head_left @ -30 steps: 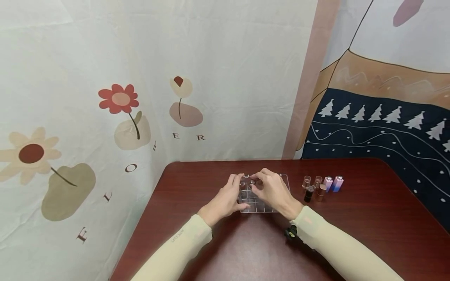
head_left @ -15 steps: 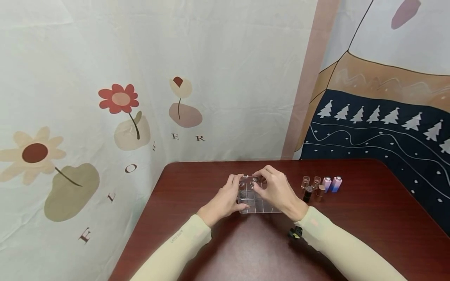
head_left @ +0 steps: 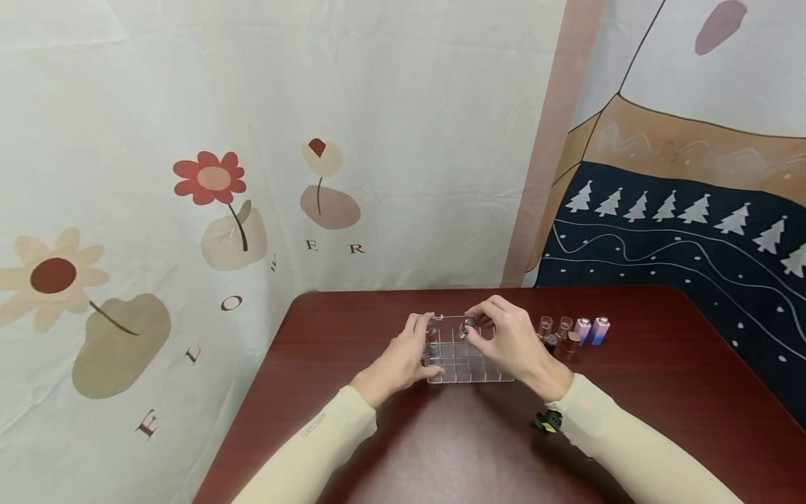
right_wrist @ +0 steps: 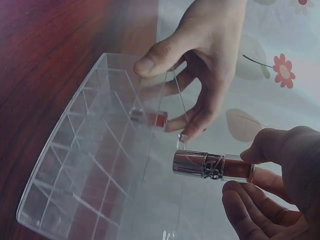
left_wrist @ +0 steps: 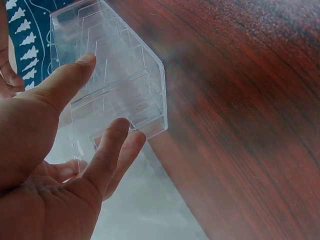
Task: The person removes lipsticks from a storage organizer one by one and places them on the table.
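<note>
A clear plastic organizer (head_left: 472,367) with a grid of compartments stands on the table. My left hand (head_left: 398,360) grips its left side, the thumb at the front and the fingers spread along the side and back. Over the back row, my right hand (head_left: 513,343) pinches a lipstick (right_wrist: 212,166) between thumb and fingers. This lipstick has a shiny silver end with a patterned band and a clear section showing brown-red. Through the plastic wall, another lipstick (right_wrist: 150,119) shows inside the organizer, close to the left hand.
Right of the organizer stand two clear-topped lipsticks (head_left: 564,326), a black tube (head_left: 551,344), a copper tube (head_left: 571,346) and two pink-and-blue tubes (head_left: 601,330). A printed cloth (head_left: 409,175) hangs behind the dark red table (head_left: 352,315).
My right hand has moved to the right along the organizer's back row with the lipstick, lifting slightly. My left hand has stayed on the organizer's left side.
</note>
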